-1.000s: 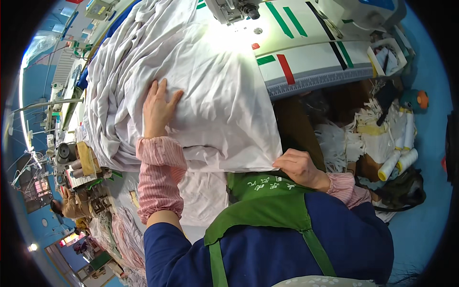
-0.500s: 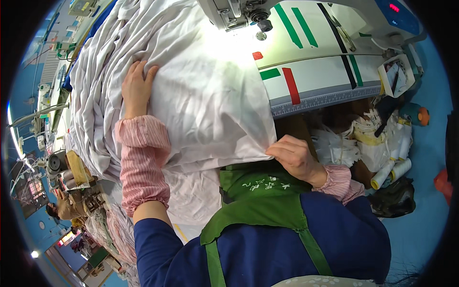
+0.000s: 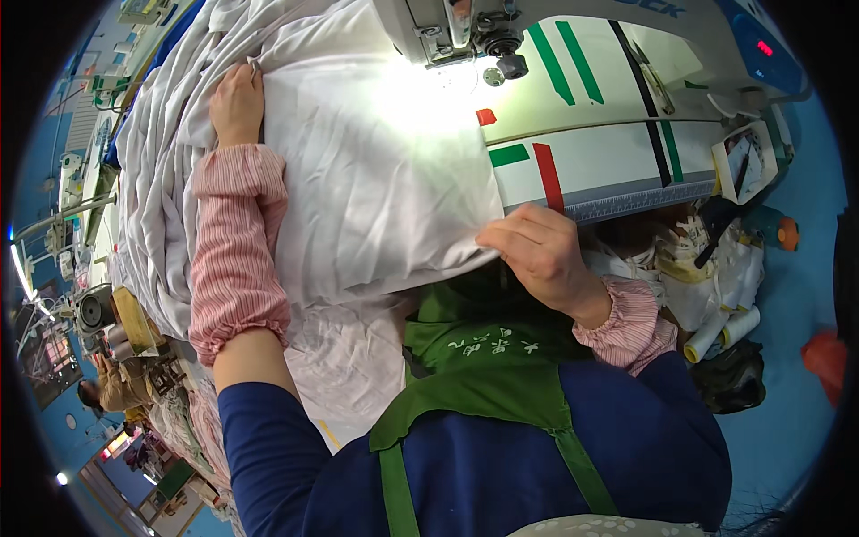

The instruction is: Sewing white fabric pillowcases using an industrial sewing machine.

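Note:
A large sheet of white fabric covers the left and middle of the sewing table, bunched in folds on its left side. My left hand is closed on a fold far up the cloth, its fingers drawn together. At the near right corner of the fabric, my right hand pinches the edge between thumb and fingers. Above the cloth's far right part stands the sewing machine head, its lamp shining brightly on the fabric. Glare hides the area under the needle.
Green, red and black tape strips mark the white tabletop, with a grey ruler along its front edge. At right are tweezers, a small white box and thread cones. Pale cloth hangs over my lap beside the green apron.
My left hand has moved farther away and slightly left, its fingers now drawn together on the cloth. The right hand, pinching the corner, has shifted up and slightly left. The fabric between looks flatter.

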The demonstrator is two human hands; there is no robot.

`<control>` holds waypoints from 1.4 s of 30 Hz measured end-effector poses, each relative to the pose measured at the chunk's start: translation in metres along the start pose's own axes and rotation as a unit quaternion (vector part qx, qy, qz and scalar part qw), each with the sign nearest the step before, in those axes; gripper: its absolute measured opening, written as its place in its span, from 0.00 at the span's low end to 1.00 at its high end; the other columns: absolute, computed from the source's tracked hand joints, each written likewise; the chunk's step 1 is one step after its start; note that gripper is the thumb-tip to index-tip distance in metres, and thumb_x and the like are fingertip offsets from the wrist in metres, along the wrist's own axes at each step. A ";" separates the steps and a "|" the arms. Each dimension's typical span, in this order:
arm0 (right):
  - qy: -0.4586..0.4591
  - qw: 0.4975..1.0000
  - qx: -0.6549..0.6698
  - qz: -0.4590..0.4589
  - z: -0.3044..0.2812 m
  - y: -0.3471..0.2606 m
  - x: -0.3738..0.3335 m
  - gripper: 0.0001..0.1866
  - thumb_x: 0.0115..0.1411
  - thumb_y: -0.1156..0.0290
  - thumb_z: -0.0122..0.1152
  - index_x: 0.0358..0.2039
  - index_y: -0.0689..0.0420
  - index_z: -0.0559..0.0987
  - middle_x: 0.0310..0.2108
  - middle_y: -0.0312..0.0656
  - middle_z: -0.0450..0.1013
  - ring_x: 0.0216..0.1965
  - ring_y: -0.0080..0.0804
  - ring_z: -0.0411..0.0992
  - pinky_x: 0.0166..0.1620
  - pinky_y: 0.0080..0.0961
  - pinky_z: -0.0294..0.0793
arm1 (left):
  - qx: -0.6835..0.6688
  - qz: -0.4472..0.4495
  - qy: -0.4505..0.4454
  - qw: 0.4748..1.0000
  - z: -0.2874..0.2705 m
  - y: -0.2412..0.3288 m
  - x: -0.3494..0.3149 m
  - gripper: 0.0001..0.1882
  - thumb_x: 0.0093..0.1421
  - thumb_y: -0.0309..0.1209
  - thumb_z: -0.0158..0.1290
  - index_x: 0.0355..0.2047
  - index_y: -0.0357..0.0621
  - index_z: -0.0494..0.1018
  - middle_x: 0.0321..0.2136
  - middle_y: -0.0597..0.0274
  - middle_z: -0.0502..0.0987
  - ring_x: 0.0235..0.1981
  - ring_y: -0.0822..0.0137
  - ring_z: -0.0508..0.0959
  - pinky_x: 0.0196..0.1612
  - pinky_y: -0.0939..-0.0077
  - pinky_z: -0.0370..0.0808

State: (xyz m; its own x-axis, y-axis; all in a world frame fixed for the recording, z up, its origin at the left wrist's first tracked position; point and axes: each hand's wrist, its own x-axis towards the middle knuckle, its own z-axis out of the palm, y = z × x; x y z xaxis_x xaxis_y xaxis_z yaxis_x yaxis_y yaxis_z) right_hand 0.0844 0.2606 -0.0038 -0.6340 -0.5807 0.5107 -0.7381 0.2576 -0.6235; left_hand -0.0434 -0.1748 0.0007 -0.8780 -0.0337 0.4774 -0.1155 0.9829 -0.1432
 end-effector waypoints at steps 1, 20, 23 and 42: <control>-0.002 1.000 -0.002 -0.003 0.000 0.001 0.005 0.14 0.40 0.86 0.64 0.30 0.59 0.80 0.29 0.37 0.77 0.28 0.34 0.73 0.30 0.27 0.75 | 0.018 0.000 -0.015 1.000 0.004 -0.003 0.005 0.11 0.61 0.37 0.51 0.30 0.43 0.74 0.34 0.58 0.78 0.35 0.51 0.79 0.37 0.57 0.76; -0.055 0.997 0.009 0.049 0.009 0.066 0.096 0.11 0.48 0.83 0.63 0.33 0.57 0.80 0.29 0.40 0.76 0.34 0.38 0.75 0.37 0.30 0.74 | 0.079 -0.109 -0.067 0.989 0.060 -0.041 0.103 0.16 0.63 0.34 0.40 0.41 0.46 0.77 0.46 0.56 0.78 0.45 0.46 0.78 0.46 0.54 0.76; -0.058 0.995 -0.006 0.079 0.013 0.077 0.103 0.09 0.51 0.81 0.63 0.34 0.57 0.79 0.32 0.40 0.77 0.38 0.38 0.76 0.40 0.28 0.75 | 0.111 -0.123 -0.099 0.981 0.064 -0.043 0.119 0.18 0.63 0.32 0.38 0.44 0.48 0.77 0.47 0.55 0.78 0.46 0.46 0.78 0.48 0.53 0.76; -0.158 0.939 0.198 0.234 0.059 -0.044 -0.069 0.14 0.55 0.80 0.63 0.44 0.61 0.79 0.41 0.44 0.78 0.43 0.37 0.76 0.46 0.28 0.76 | -0.318 0.185 0.027 0.929 -0.114 0.024 -0.059 0.20 0.57 0.24 0.57 0.51 0.42 0.72 0.47 0.47 0.76 0.51 0.50 0.75 0.53 0.66 0.71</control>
State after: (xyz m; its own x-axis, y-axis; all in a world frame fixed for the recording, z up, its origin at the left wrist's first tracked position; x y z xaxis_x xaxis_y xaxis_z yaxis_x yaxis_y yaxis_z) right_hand 0.1741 0.2438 -0.0465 -0.7211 -0.6918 -0.0374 -0.2123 0.2720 -0.9386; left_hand 0.0583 -0.1283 0.0676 -0.7769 0.3199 0.5423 0.5025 0.8339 0.2281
